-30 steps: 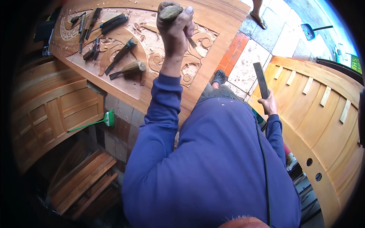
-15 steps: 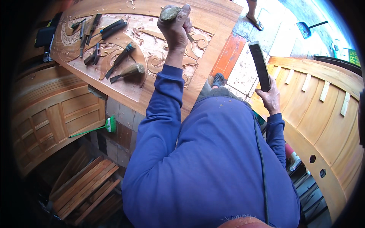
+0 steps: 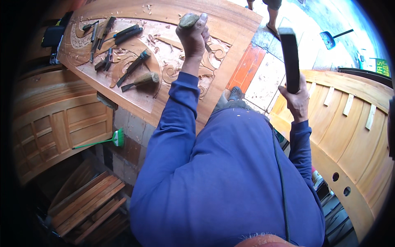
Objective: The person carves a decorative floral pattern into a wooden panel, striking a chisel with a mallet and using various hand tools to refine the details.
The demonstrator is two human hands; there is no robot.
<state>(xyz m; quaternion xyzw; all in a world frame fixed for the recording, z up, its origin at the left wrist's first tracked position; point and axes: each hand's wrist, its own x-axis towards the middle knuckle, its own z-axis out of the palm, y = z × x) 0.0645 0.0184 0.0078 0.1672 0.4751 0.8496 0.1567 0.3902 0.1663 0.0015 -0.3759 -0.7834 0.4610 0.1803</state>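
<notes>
My left hand [image 3: 192, 43] grips a wooden-handled chisel [image 3: 189, 21], its blade pointing down at the scrollwork of a carved wooden panel [image 3: 236, 22]. Raised to the right of the panel, my right hand [image 3: 297, 101] is closed around a long dark rectangular bar [image 3: 289, 57]. Wood shavings lie over the carving. Several tools rest on the panel's left part: a chisel with a pale wooden handle [image 3: 146, 79], a long dark chisel [image 3: 132, 68], a pair of dark-handled tools [image 3: 126, 33] and slimmer chisels [image 3: 106, 31].
Wooden doors lean at left [image 3: 88, 119] and right [image 3: 354, 148]. A green broom [image 3: 118, 137] lies at lower left, near wooden slats [image 3: 86, 197]. Another person's legs [image 3: 272, 18] stand at the top, on tiles [image 3: 270, 74]. A mirror on a stalk [image 3: 328, 39] is at upper right.
My right hand has risen with the dark bar, which points more upright. The other person's legs show more at the top. My left hand keeps its grip on the chisel over the panel.
</notes>
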